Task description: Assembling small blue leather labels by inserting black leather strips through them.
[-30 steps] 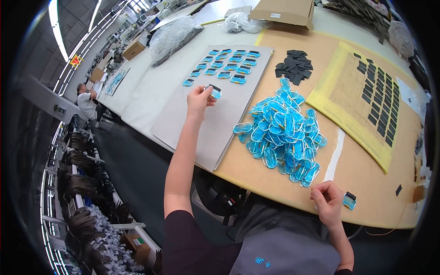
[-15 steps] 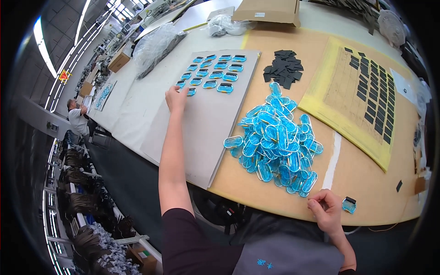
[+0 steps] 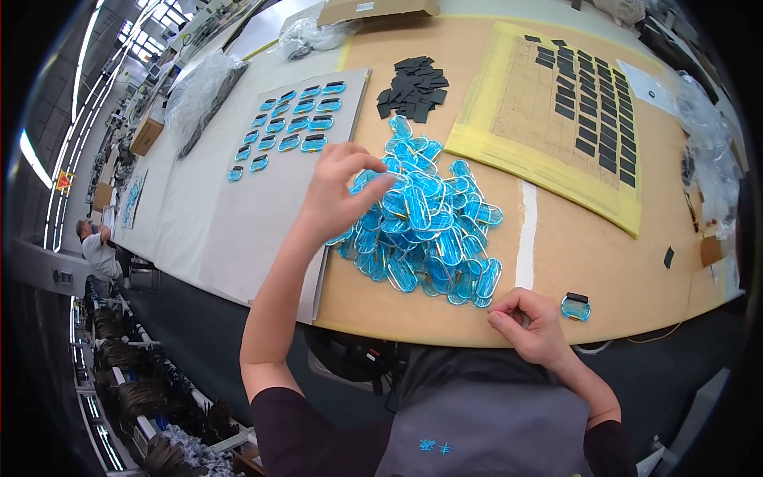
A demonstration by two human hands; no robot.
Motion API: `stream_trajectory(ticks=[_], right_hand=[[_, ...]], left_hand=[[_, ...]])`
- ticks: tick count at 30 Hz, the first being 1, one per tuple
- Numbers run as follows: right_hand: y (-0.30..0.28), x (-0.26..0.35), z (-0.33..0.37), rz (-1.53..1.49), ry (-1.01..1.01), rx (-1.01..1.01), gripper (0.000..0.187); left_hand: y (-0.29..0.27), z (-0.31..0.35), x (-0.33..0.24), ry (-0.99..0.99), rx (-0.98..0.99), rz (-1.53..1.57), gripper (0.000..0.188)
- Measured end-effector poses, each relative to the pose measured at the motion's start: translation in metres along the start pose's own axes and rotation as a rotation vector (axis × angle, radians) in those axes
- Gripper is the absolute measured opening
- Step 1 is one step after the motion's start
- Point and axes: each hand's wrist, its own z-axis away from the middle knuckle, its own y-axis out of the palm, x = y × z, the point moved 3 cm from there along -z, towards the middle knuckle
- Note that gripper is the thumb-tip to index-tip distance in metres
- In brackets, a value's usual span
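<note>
1. L hand [image 3: 340, 193] is over the L side of the blue loop pile [image 3: 416, 208]. Grip approx half open, thumb & index apart, nothing visible in it; contact w/ pile can't tell. Loops overlap at all angles, so rims may hook & one pull could bring several.
2. Pile lies loose on the worktop [image 3: 397, 319], no tray, its lower R end near the front edge. A hard drag toward the person could prob. send outer loops off.
3. R hand [image 3: 531, 326] is at that edge, just beside the pile's lower R end. Fingers curled, thumb tip close to index; can't tell if this grip has hold of anything. If it does, a slip there could mean a drop to the floor.
4. Single black-capped loop [image 3: 575, 308] is just R of R hand, also near the edge. A R-ward wrist swing might knock it.
5. Rows of black-capped loops [image 3: 320, 122] sit on the grey board [image 3: 262, 222], nearest ones close to L knuckles. L forearm crosses the board's R side; if it dips, it could nudge rows or shift the board.
6. Black tab pile [image 3: 413, 87] is right behind the blue one; an overreach could mix the two.
</note>
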Motion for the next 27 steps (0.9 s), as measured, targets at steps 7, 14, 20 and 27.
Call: stream_trajectory(ticks=[7,14,20,27], right_hand=[[-0.003,0.002,0.009,-0.010,-0.064,0.009,0.007],[-0.007,-0.003,0.013,-0.047,-0.138,-0.014,0.007],[-0.009,-0.002,0.003,-0.287,-0.260,-0.158,0.022],[-0.026,0.002,0.008,-0.185,-0.349,-0.170,0.027]], left_hand=[[0.020,0.005,-0.064,0.006,0.157,-0.277,0.039],[0.033,0.024,-0.074,-0.193,-0.016,0.285,0.018],[0.085,0.068,-0.117,-0.595,-0.064,1.128,0.012],[0.121,0.083,-0.141,-0.579,-0.119,1.473,0.011]])
